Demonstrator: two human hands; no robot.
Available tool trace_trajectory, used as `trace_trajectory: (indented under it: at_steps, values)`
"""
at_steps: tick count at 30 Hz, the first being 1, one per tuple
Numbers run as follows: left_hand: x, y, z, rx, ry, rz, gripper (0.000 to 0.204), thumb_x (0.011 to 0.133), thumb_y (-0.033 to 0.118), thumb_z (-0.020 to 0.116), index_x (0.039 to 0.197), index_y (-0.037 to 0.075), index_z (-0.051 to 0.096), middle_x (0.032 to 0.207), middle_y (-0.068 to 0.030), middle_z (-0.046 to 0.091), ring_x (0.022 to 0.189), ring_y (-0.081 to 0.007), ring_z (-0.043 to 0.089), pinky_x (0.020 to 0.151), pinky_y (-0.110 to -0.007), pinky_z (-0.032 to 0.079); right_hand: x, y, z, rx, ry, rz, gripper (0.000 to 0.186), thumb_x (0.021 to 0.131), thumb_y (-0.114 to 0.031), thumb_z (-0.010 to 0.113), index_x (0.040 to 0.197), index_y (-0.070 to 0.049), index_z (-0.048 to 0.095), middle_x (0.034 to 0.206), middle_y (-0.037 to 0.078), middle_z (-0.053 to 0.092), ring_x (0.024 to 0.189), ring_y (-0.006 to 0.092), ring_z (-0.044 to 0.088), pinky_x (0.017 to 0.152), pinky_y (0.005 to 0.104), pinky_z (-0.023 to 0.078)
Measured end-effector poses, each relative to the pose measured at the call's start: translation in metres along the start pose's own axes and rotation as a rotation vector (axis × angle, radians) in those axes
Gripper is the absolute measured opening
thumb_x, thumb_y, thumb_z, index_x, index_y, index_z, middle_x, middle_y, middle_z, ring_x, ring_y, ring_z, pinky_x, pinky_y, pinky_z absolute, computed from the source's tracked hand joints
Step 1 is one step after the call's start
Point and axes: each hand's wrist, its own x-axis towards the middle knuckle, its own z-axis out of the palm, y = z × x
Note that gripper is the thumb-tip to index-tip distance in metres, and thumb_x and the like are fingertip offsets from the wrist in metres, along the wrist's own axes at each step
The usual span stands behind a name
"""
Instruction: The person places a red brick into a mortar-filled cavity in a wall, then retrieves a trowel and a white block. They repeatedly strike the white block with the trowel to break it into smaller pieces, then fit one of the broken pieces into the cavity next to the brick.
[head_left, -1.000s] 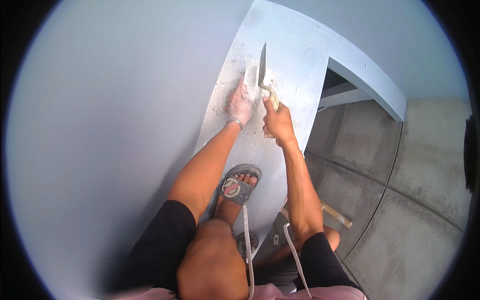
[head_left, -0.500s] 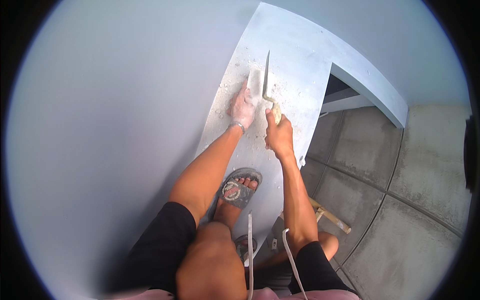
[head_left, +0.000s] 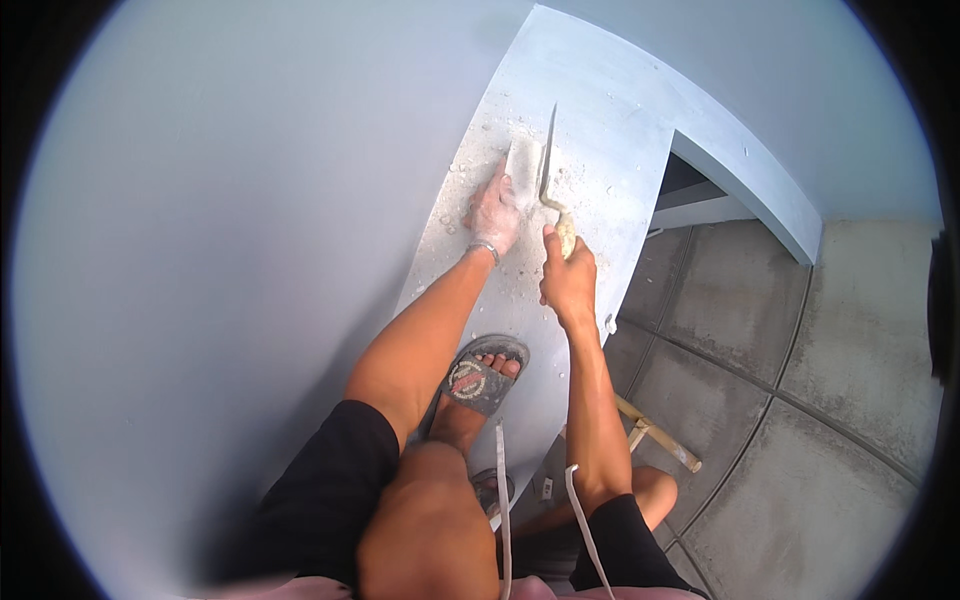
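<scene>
To work cleanly, we should hold the pale block (head_left: 523, 172) firm and guide the trowel (head_left: 546, 180) lightly along its right side — fingertips clear of the blade. The block is over the dusty ledge (head_left: 610, 95), nearer its left edge than its right. Our left hand (head_left: 494, 218) grasps the block's near end, arm slanting forward; our right hand (head_left: 570, 285) wraps the trowel's handle — thumb forward, blade edge-on to us.
</scene>
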Motion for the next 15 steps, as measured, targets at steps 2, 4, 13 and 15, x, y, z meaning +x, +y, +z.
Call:
trace_trajectory:
  at_steps: [2,4,13,15]
  values:
    - [-0.008,-0.007,-0.001,0.034,-0.029,-0.060,0.051,0.116,0.042,0.031,0.166,0.033,0.037,0.156,-0.0156,0.051,0.148,-0.0399,0.043,0.121,-0.074,0.020,-0.027,-0.056,-0.021,0.241,0.014,-0.065,0.043,0.109,-0.042,0.059,0.099,-0.001,0.057,0.063,0.003,0.052,0.043,0.0130,0.053,0.038,0.0305,0.043]
    - [0.001,0.004,-0.004,0.035,-0.023,-0.063,0.051,0.116,0.042,0.031,0.167,0.034,0.036,0.154,-0.0155,0.051,0.147,-0.0395,0.043,0.121,-0.075,0.020,-0.040,-0.108,-0.042,0.478,0.038,-0.204,0.039,0.110,-0.039,0.059,0.096,-0.003,0.054,0.064,0.004,0.054,0.045,0.0125,0.054,0.039,0.0287,0.043]
    - [0.010,0.000,0.003,-0.021,-0.002,-0.005,0.051,0.116,0.038,0.032,0.167,0.035,0.035,0.154,-0.0149,0.052,0.148,-0.0388,0.043,0.122,-0.073,0.020,-0.001,0.008,0.004,0.033,-0.006,0.054,0.039,0.109,-0.038,0.060,0.098,-0.002,0.057,0.060,0.001,0.051,0.044,0.0125,0.053,0.038,0.0317,0.045]
    - [0.009,-0.016,0.003,-0.003,0.019,0.031,0.051,0.116,0.037,0.032,0.167,0.035,0.035,0.154,-0.0149,0.052,0.149,-0.0387,0.042,0.122,-0.073,0.019,-0.001,-0.026,-0.006,0.086,-0.065,0.110,0.038,0.108,-0.038,0.062,0.099,-0.001,0.059,0.060,0.000,0.051,0.044,0.0118,0.053,0.037,0.0311,0.044]
